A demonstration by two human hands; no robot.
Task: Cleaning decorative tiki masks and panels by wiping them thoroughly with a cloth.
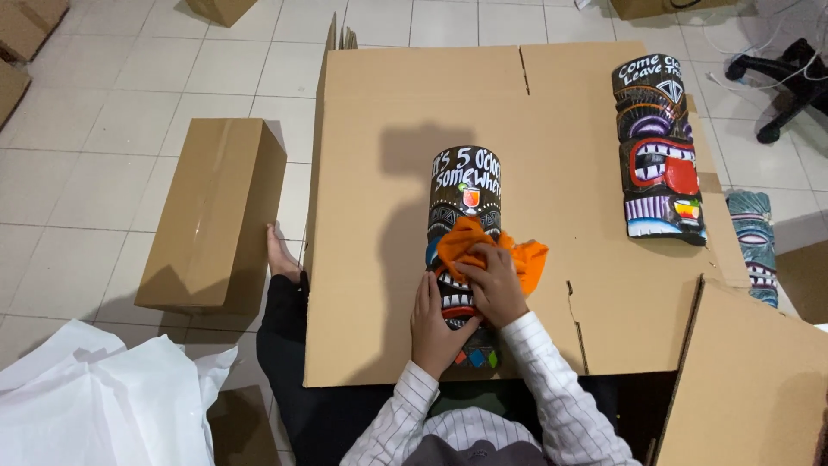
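Lying pale and glossy all around, the tiled floor (129, 78). Sitting well left of the grip, a closed cardboard box (211, 216). Spilling at lower left, white paper (95, 397). Poking in far right, black chair base (780, 78).

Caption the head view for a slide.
Right hand rubs an orange cloth over a painted wooden mask; left hand steadies it.

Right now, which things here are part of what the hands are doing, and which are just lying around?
In use: mask being wiped; orange cloth under right hand; left hand steadying the mask; cardboard sheet beneath.

Lying about: second mask, blue mask, closed box, white paper, chair base.
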